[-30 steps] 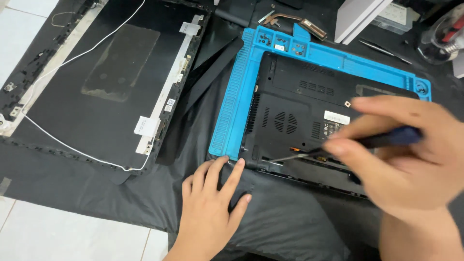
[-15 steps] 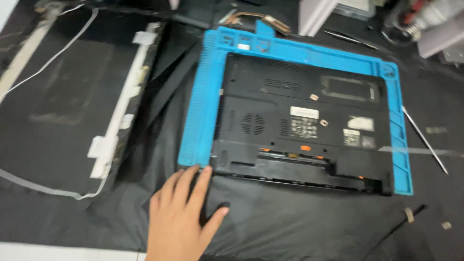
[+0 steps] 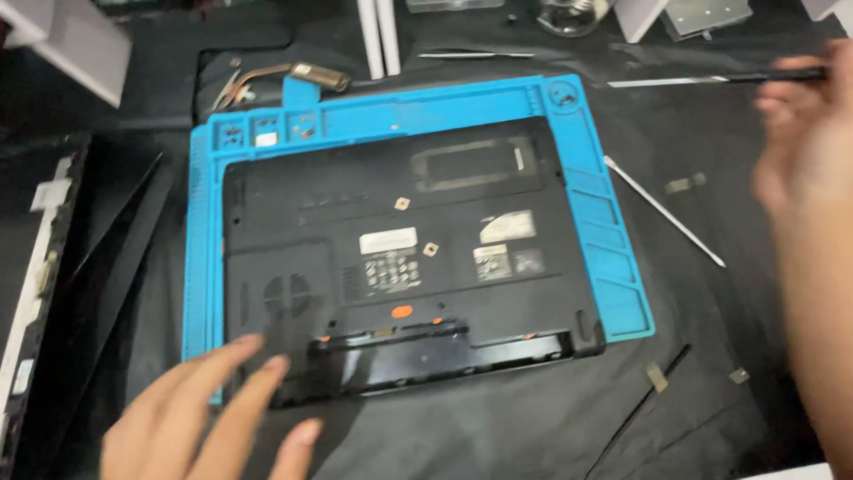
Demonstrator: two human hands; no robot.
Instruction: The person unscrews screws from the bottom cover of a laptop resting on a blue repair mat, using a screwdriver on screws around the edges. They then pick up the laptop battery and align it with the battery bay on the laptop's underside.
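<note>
Black cloth covering the whole bench, cluttered along the far edge with white and metal parts too blurred to name. Between the two hands, resting on a blue repair mat: a black laptop base, underside up, its near edge overhanging the mat toward the body. Left hand low and near, fingers spread and flat, fingertips reaching the base's near-left corner; touching or just above it, cannot tell through the blur. Right hand raised well off to the far right, away from the base, fingers curled around a dark-handled screwdriver with its thin shaft pointing left over the cloth.

Judging progress: well into a teardown. Already detached and lying left of the left hand, a screen lid with pale strips along its edge. Beyond the mat, a copper heat pipe lying loose. Near the right hand, a thin metal rod and small scraps on the cloth. Bottom cover of the base seemingly in place, battery bay along the near edge looking empty; opening of the underside apparently left to do.
</note>
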